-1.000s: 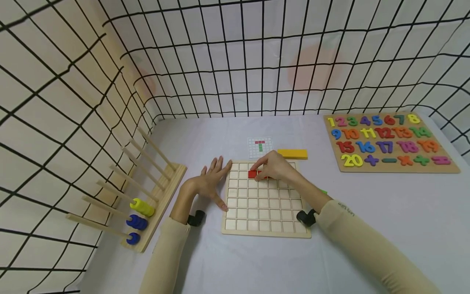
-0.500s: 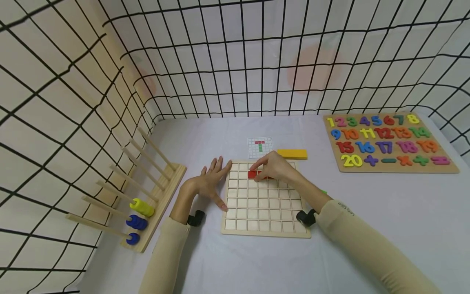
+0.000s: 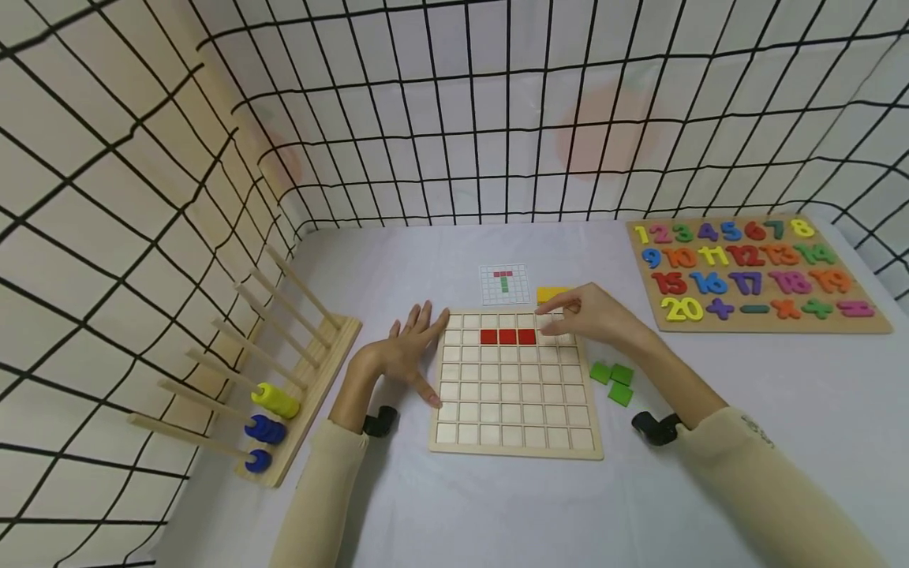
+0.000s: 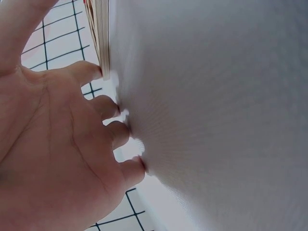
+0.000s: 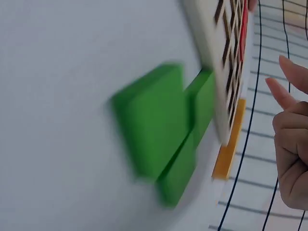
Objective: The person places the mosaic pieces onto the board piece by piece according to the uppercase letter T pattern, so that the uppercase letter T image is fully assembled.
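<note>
Black wire mesh [image 3: 507, 129] stands behind the white table [image 3: 511, 513]. Your right hand [image 3: 595, 315] is unclenched, pinching nothing, over the grid board [image 3: 510, 393]. Just left of its grip, three red tiles [image 3: 507, 337] fill adjoining squares; nearer you, three green tiles [image 3: 621, 375] lie beside the board. Your spread left hand [image 3: 406, 353] touches the board's left edge.

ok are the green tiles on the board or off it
Off: in the head view, the three visible green tiles lie on the white surface beside the right edge of the board.
</note>
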Motion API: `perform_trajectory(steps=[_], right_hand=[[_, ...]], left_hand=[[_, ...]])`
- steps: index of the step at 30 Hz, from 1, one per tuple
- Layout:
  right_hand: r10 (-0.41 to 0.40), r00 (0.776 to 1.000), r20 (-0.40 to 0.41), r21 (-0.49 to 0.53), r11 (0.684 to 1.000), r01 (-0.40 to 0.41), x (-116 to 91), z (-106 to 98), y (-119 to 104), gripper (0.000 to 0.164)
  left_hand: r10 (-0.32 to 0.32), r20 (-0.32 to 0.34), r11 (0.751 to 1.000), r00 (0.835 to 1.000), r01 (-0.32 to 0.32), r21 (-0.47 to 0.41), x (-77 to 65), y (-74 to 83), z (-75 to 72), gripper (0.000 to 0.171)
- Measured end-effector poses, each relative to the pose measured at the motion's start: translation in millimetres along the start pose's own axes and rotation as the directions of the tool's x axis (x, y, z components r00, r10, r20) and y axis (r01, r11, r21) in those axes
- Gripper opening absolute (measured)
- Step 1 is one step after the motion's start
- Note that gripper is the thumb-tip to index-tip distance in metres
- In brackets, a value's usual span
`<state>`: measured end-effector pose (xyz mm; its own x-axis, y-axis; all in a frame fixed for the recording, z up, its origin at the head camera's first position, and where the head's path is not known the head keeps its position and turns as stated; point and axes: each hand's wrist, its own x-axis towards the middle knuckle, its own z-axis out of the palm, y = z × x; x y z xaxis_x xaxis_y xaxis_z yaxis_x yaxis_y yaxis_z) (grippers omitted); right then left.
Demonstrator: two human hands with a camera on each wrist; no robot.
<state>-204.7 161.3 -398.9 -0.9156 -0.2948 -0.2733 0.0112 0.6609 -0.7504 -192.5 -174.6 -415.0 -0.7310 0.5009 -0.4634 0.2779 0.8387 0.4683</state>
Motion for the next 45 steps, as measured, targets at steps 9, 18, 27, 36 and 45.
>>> perform_trajectory(steps=[9,18,27,36,45], right_hand=[[0.039,0.999,0.022,-0.039,0.998,-0.038,-35,-27,41,0.046],[0.018,0.991,0.135,-0.012,1.0,-0.017,-61,-49,72,0.051],[0.005,0.976,0.217,0.006,1.0,-0.006,-67,-54,86,0.053],[-0.009,0.969,0.247,0.004,1.0,0.008,-64,-54,90,0.053],[-0.003,0.969,0.247,-0.006,1.0,0.004,-60,-50,91,0.049]], left_hand=[[-0.005,-0.009,1.0,1.0,0.005,-0.005,-1.8,-2.3,-0.1,0.152],[0.007,-0.01,1.0,1.0,-0.007,0.002,-0.3,-1.6,0.4,0.151],[0.005,-0.009,1.0,1.0,-0.005,0.0,0.2,-1.3,0.9,0.151],[0.006,-0.007,1.0,1.0,-0.006,0.002,0.1,0.3,-0.3,0.15],[-0.003,-0.009,1.0,1.0,0.003,-0.001,0.6,-0.5,0.2,0.15]])
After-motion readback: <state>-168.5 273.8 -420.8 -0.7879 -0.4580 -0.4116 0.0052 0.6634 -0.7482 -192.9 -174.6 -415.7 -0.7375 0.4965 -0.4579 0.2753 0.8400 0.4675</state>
